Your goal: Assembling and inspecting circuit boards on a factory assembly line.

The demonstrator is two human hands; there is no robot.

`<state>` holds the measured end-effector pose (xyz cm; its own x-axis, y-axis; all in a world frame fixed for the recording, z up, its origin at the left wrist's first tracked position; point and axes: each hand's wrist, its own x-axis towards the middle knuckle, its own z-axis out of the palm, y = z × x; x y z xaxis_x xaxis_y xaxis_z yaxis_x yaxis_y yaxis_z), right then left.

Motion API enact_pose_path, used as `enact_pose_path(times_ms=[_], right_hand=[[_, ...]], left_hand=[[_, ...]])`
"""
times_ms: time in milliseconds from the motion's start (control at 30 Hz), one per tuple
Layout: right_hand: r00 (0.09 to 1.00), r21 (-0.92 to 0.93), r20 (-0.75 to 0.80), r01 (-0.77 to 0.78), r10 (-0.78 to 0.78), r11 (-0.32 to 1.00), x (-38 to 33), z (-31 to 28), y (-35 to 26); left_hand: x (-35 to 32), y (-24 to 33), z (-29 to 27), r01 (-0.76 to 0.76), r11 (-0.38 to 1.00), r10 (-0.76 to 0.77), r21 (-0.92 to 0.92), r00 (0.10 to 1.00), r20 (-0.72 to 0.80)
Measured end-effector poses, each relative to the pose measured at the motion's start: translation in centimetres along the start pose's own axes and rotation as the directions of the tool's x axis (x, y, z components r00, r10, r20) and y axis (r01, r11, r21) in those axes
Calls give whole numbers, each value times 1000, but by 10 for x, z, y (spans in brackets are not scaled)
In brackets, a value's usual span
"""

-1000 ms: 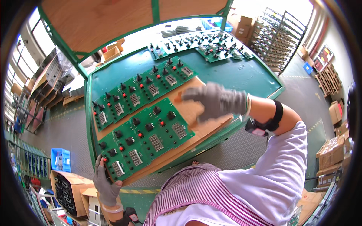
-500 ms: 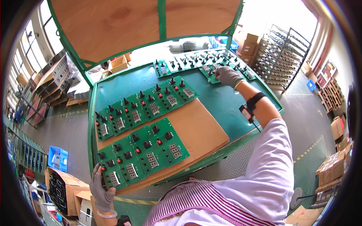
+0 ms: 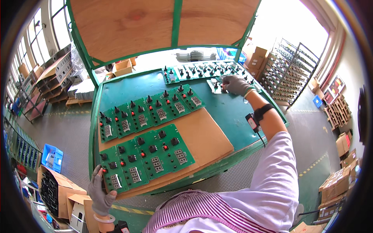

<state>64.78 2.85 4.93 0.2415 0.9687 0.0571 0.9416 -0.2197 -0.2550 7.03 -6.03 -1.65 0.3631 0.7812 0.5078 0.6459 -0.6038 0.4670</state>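
Observation:
At the table's far right, my right hand (image 3: 236, 85), in a grey glove, is closed on a circuit board (image 3: 214, 86). The board's left part shows with bright glare; my fingers cover the rest. My left hand (image 3: 101, 196), also gloved, lies at the near left corner of the closest row, fingers stretched and thumb apart. Its fingertips touch or nearly touch the edge of a green circuit board (image 3: 115, 181) with a display, black knobs and a red button. Similar boards (image 3: 156, 164) lie beside it, and another row of boards (image 3: 142, 119) lies behind.
Cardboard (image 3: 211, 134) lies under the near boards on the green table (image 3: 132, 93). Several more boards (image 3: 200, 72) line the far edge. A wooden panel (image 3: 132, 23) in a green frame rises behind. A rack (image 3: 289, 68) stands at right, a blue bin (image 3: 52, 157) at left.
The view has tilted, so the table sits lower in the picture. The board at my right hand now shows glare and less green. My left hand stays by the near left corner.

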Motion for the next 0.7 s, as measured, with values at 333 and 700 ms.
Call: enact_pose_path(times_ms=[333,700], right_hand=[[953,92,-12,301,-302,949,-90,-40,-102],[914,-91,305,306,-266,948,-82,20,-166]], left_hand=[[3,-5,1,-44,996,41,73,998,43],[2,-5,3,-52,998,51,47,999,17]])
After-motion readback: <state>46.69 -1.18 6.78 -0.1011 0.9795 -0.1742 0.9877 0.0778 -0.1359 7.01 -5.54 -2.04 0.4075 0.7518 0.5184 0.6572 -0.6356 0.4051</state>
